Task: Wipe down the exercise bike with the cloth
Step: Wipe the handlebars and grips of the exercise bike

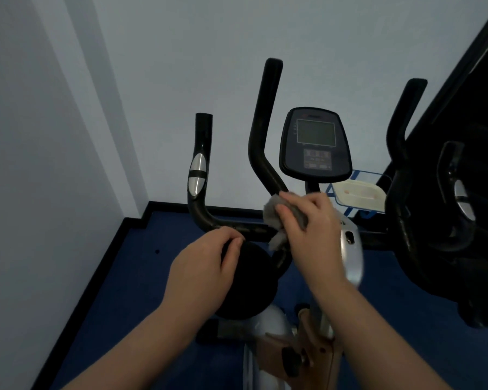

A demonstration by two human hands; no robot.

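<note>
I see the grey cloth [276, 218] bunched under my right hand [307, 220], fingers curled round it against the exercise bike [316, 142] handlebar junction, probably to scrub it. My left hand [206, 266], just beside it, grips the bar, likely steadying the frame.

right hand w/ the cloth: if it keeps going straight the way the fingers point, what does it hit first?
The right hand points up-left, gripping the grey cloth against the handlebar. It would probably meet the inner upright bar at its base first, though depth is unclear.
</note>
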